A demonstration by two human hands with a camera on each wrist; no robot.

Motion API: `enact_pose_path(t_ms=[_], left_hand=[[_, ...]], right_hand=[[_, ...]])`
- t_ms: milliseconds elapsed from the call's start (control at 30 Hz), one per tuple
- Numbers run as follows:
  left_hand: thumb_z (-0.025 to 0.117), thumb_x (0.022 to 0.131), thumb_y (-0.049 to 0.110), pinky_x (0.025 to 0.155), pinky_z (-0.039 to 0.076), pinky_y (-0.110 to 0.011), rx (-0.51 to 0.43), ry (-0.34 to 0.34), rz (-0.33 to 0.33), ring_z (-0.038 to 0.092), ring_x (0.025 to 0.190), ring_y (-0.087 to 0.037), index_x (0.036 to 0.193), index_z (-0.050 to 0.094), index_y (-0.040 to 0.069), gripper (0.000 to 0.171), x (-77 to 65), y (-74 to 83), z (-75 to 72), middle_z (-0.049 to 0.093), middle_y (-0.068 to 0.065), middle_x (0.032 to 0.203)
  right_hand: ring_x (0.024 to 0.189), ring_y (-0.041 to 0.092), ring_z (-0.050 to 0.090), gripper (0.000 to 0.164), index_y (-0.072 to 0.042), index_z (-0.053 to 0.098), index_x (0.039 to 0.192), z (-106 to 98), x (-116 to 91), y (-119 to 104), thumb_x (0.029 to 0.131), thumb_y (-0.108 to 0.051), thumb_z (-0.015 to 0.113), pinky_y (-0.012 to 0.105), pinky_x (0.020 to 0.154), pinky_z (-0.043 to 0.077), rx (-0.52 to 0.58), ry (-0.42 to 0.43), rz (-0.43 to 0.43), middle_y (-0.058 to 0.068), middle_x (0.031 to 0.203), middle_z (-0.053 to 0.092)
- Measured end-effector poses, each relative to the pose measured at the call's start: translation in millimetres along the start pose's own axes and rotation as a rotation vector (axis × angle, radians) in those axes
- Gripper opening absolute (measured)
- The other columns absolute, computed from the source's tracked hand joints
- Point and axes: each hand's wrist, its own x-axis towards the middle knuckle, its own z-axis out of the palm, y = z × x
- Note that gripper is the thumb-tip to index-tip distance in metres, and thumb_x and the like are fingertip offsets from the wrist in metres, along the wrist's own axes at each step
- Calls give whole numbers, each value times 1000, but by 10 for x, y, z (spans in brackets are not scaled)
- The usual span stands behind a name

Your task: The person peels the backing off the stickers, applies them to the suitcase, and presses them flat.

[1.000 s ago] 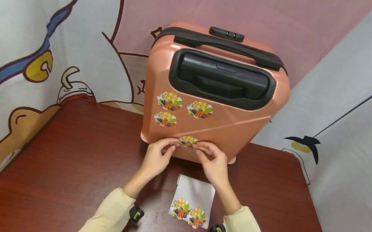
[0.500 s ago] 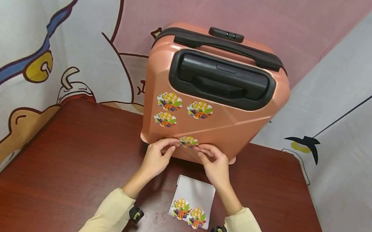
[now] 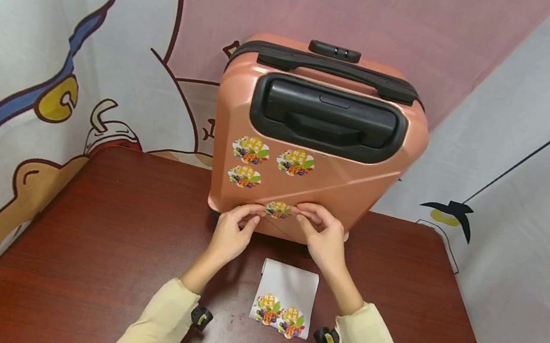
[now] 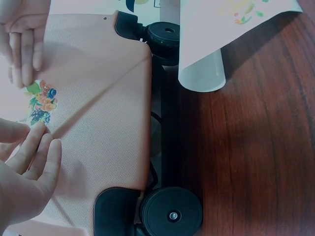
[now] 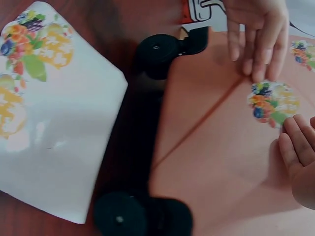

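A pale-orange suitcase (image 3: 337, 187) stands on the table with its handle side facing me. Low on its shell is a round fruit sticker (image 3: 278, 210), lying against or very near the surface. My left hand (image 3: 233, 231) pinches the sticker's left edge between thumb and fingertips. At the right edge, the fingertips of my right hand (image 3: 325, 239) touch or nearly touch it, fingers fairly straight in the left wrist view. Three matching stickers, among them an upper-left sticker (image 3: 250, 149), are on the shell above. A white backing sheet (image 3: 288, 278) bearing two stickers lies between my forearms.
The reddish-brown table (image 3: 135, 233) extends to both sides. Black suitcase wheels (image 4: 172, 211) face me near the sheet, whose end is curled. A printed cloth (image 3: 197, 15) hangs behind and at both sides. Each wrist wears a small black camera (image 3: 201, 318).
My right hand has shifted slightly right and up, its fingers loosening at the sticker's edge. My left hand, the sticker and the suitcase look unmoved.
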Motion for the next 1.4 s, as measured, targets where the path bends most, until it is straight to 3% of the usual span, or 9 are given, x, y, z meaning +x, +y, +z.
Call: enact_pose_path(t_ms=[167, 333, 467, 600, 733, 867, 967, 1100, 1400], left_hand=[[58, 83, -7, 69, 52, -30, -3, -2, -2, 65, 84, -23, 100, 66, -2, 19, -4, 2, 6, 67, -12, 92], [58, 83, -6, 68, 52, -29, 5, -7, -2, 65, 83, -22, 101, 66, -2, 19, -4, 6, 7, 67, -12, 92], [58, 83, -6, 68, 52, -29, 10, -8, 2, 64, 83, -21, 101, 65, -1, 19, 0, 16, 3, 67, -11, 92], [58, 84, -6, 68, 52, -29, 12, -10, 1, 64, 83, -21, 101, 65, -1, 19, 2, 20, 1, 67, -11, 92], [58, 84, -5, 69, 52, -29, 14, -16, -4, 64, 84, -21, 101, 65, -1, 19, 1, 14, 0, 67, -11, 93], [59, 84, -5, 70, 52, -30, 23, -24, -15, 63, 86, -20, 99, 66, -1, 18, -5, 9, -1, 67, -10, 95], [59, 84, -4, 70, 51, -30, 27, -32, -27, 63, 88, -20, 98, 67, 0, 17, -9, 4, -1, 67, -9, 96], [59, 85, -3, 72, 51, -30, 19, -49, -44, 63, 89, -19, 99, 67, 0, 17, -17, 2, 0, 67, -9, 97], [58, 86, -1, 72, 52, -30, 13, -91, -56, 63, 88, -20, 101, 66, -1, 17, -39, 12, 5, 67, -9, 93]], right_hand=[[91, 19, 64, 15, 0, 65, 98, 1, -35, 104, 83, 2, 63, 27, 100, 14, 28, -21, 44, 11, 92, 69], [91, 23, 64, 14, 1, 65, 97, -18, -20, -53, 83, 1, 62, 24, 99, 13, 21, 0, 20, 13, 91, 68], [90, 27, 63, 13, 3, 65, 97, -44, 12, -232, 84, 1, 62, 17, 67, 45, 28, 9, 18, 16, 93, 68], [91, 20, 63, 13, -3, 66, 97, -42, 24, -58, 84, -4, 63, 18, 85, 36, 15, 10, 27, 10, 92, 69], [92, 14, 63, 13, -7, 67, 96, -46, -12, 52, 83, -6, 65, 41, 99, -11, -12, 0, 41, 6, 91, 69], [89, 14, 64, 14, -3, 66, 97, -64, -32, 69, 83, -4, 64, 42, 100, -15, 23, -26, 51, 10, 92, 69], [88, 17, 65, 13, 0, 65, 97, -78, -25, 72, 84, -1, 63, 27, 104, 16, 67, -40, 57, 13, 92, 68], [86, 21, 65, 11, 4, 65, 94, -91, -21, 84, 84, 1, 62, 20, 73, 48, 94, -46, 53, 16, 90, 68], [84, 12, 65, 12, 5, 64, 94, -105, -45, 139, 84, 1, 62, 15, 74, 45, 108, -65, 16, 15, 88, 68]])
